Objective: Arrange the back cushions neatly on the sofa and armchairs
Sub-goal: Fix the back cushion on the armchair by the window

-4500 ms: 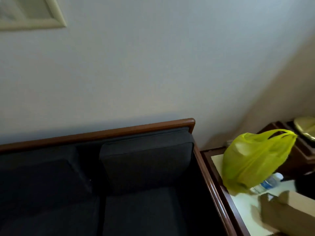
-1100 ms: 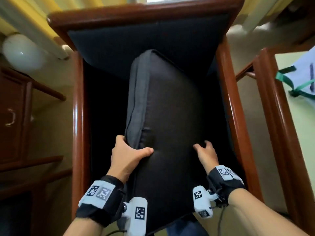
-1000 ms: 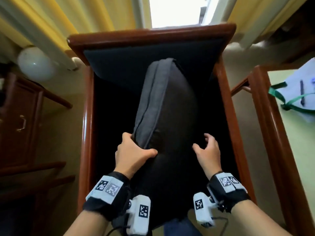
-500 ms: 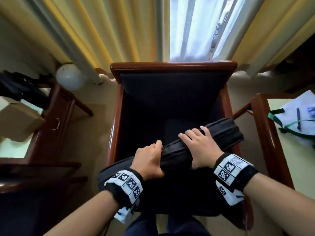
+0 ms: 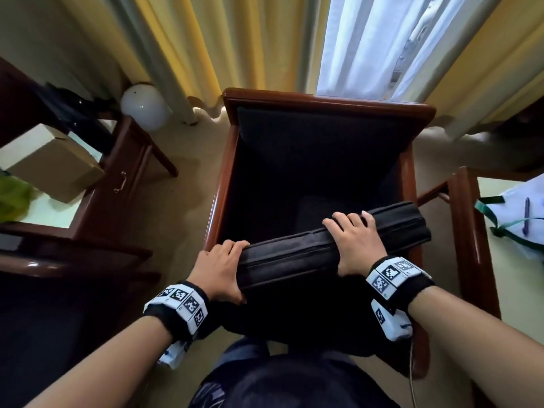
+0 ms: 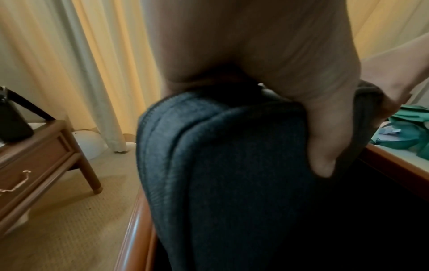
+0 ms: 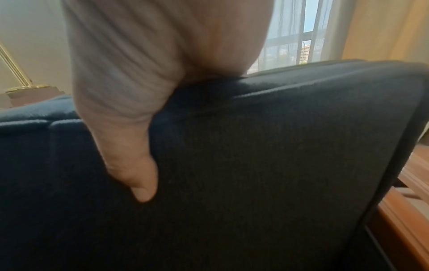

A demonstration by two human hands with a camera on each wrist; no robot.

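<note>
A dark back cushion (image 5: 297, 254) stands on edge across the front of a wooden armchair (image 5: 223, 184) with a dark padded back and seat. My left hand (image 5: 219, 267) grips the cushion's top edge at its left end, fingers over the far side, thumb on the near face. My right hand (image 5: 354, 245) grips the same top edge nearer its right end. In the left wrist view the thumb (image 6: 322, 146) presses into the cushion (image 6: 232, 183). The right wrist view shows my thumb (image 7: 134, 170) against the cushion face (image 7: 278, 165).
A wooden side table (image 5: 117, 184) with a cardboard box (image 5: 56, 163) stands to the left of the armchair. A white globe (image 5: 144, 106) sits by the yellow curtains (image 5: 182, 39). Another wooden table (image 5: 468, 231) with a white bag (image 5: 518, 213) is on the right.
A second ago the cushion stood lengthwise in the chair, gripped at its near end. Both hands have since turned it crosswise and taken hold of its top edge. The view has pulled back.
</note>
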